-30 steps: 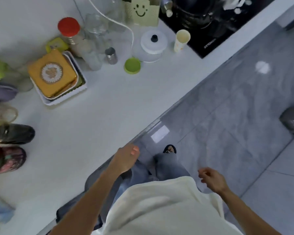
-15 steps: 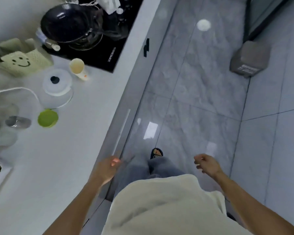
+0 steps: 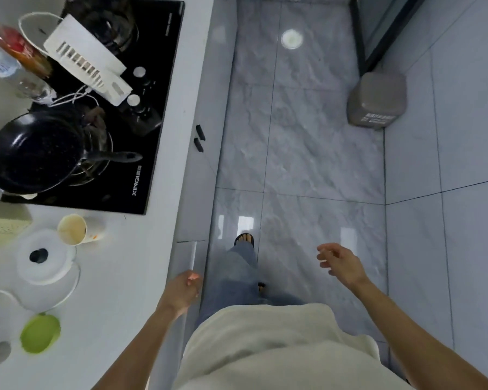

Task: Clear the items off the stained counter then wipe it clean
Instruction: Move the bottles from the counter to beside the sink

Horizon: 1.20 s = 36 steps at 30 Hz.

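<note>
Since a moment ago the view has swung along the counter (image 3: 130,277) toward the stove (image 3: 141,114). Both hands hang loose and hold nothing: left hand (image 3: 182,291) at the counter edge, right hand (image 3: 341,264) over the floor. Clearing looks unfinished (cup (image 3: 72,229), lid (image 3: 44,257), green lid (image 3: 40,333) remain); next comes reaching for one.

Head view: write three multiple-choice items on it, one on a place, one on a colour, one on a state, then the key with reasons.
1. Where does the black pan sit?
A. on the stove
B. on the floor
C. inside the bin

2. What colour is the small round lid near the bottom left?
A. red
B. green
C. blue

3. What are the hands doing?
A. both grip a cloth
B. the left lifts the cup
C. both hold nothing

Key: 1 A, the pan rests on a burner of the stove. 2 B, the lid on the counter is lime green. 3 C, the left hand and right hand have loosely curled, empty fingers.
</note>
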Available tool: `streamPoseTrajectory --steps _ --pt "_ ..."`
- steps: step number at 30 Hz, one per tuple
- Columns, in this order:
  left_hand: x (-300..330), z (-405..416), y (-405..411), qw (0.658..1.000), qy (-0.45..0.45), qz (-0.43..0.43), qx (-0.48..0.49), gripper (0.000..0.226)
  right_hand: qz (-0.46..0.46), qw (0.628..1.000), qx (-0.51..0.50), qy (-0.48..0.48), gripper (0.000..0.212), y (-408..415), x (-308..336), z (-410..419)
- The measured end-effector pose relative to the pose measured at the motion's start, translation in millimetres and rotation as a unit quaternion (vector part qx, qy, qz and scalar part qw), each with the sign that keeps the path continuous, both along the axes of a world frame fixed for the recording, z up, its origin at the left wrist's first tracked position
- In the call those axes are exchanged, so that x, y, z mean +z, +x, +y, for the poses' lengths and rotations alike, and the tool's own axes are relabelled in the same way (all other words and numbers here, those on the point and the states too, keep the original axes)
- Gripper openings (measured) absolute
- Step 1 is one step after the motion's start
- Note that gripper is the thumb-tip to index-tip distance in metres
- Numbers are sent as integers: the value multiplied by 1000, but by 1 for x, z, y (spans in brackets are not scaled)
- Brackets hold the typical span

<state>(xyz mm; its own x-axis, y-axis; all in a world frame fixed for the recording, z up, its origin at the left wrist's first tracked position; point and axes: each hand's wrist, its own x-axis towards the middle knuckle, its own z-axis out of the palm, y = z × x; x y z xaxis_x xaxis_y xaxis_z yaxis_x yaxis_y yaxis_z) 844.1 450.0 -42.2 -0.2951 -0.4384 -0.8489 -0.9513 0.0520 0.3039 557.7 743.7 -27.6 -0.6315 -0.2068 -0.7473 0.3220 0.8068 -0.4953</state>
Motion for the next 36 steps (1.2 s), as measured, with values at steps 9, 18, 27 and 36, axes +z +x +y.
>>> streamPoseTrajectory --steps 9,18,27,36 --pt "19 -79 -207 994 -29 65 -85 27 -50 993 -60 88 24 -37 -19 31" --pt "8 -111 -352 994 -29 59 -92 24 -87 987 -69 114 21 -166 -35 24" --pt "9 -134 -382 996 -33 -44 -63 28 -34 998 -12 45 20 -376 -19 -103" --pt "-8 -186 -426 995 15 -104 -4 29 6 997 79 -22 14 -517 -8 -255"
